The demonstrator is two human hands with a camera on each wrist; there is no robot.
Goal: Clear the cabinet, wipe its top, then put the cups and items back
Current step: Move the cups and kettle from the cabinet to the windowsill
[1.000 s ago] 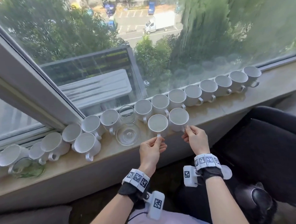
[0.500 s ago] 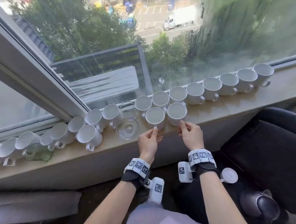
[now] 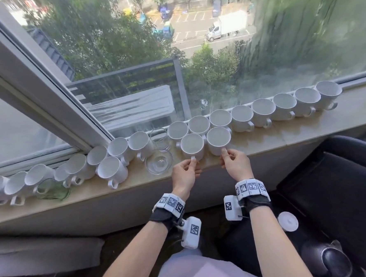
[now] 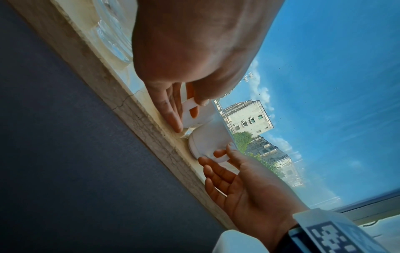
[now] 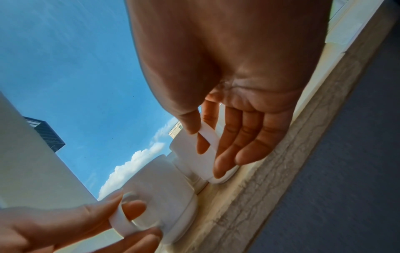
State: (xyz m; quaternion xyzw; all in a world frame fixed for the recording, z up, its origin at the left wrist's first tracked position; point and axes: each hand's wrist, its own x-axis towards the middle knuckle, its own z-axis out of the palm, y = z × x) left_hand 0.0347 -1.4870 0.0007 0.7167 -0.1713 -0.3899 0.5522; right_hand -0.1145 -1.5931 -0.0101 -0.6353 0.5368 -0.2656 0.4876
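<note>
A long stone windowsill [image 3: 306,130] runs under a big window [image 3: 215,50] that looks down on trees, a street and a white truck. Below the sill there is a dark seat [image 3: 330,183] on the right and a grey cushion [image 3: 35,254] on the left.

White cups stand upright on the sill, mouths up, most with handles toward the room. The back row curves along the glass — about seven cups to the right of the hands, with three more just behind the two held cups, and roughly nine or ten to the left, where they crowd and overlap so the count is unsure. One cup [image 3: 112,171] sits forward of the left group. There are two clear glasses, one tall glass [image 3: 159,138] by the window and one low glass bowl [image 3: 159,164] in front of it, and a greenish glass piece [image 3: 52,190] far left.

Two cups stand side by side near the front edge, touching. The left hand [image 3: 185,174] pinches the handle of the left cup [image 3: 192,146] between thumb and forefinger; the right hand [image 3: 235,165] pinches the handle of the right cup [image 3: 218,139] the same way — the other fingers lie straight and loosely together. Both handles point at the person.
</note>
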